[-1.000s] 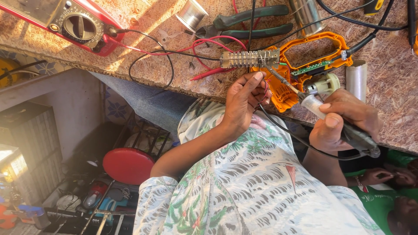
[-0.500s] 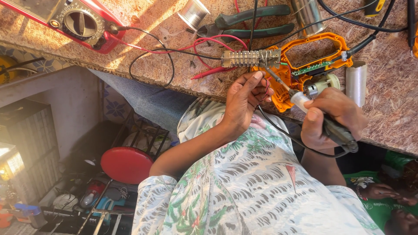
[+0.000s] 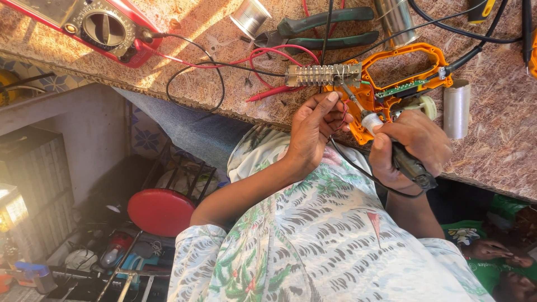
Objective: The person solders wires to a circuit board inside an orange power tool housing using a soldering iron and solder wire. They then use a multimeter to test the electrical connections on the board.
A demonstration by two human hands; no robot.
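My left hand [image 3: 314, 130] pinches a thin wire beside an opened orange tool housing [image 3: 417, 59] on the speckled worktop [image 3: 492, 140]. My right hand [image 3: 413, 146] grips a soldering iron [image 3: 411, 165] by its black handle. The iron's thin tip points up toward a grey finned metal block [image 3: 323, 74] joined to the housing. A small green circuit board [image 3: 400, 89] lies inside the housing. A black cord runs from the iron's handle down across my patterned shirt.
A red multimeter [image 3: 100, 28] lies at the far left with red and black leads [image 3: 224, 61] trailing toward the block. Green-handled pliers [image 3: 327, 31], a solder spool [image 3: 250, 17] and a silver cylinder [image 3: 457, 109] lie nearby. A red stool [image 3: 161, 211] stands below the worktop edge.
My right hand has shifted left and slightly up with the soldering iron, bringing its tip nearer the grey block. My left hand keeps its place at the housing.
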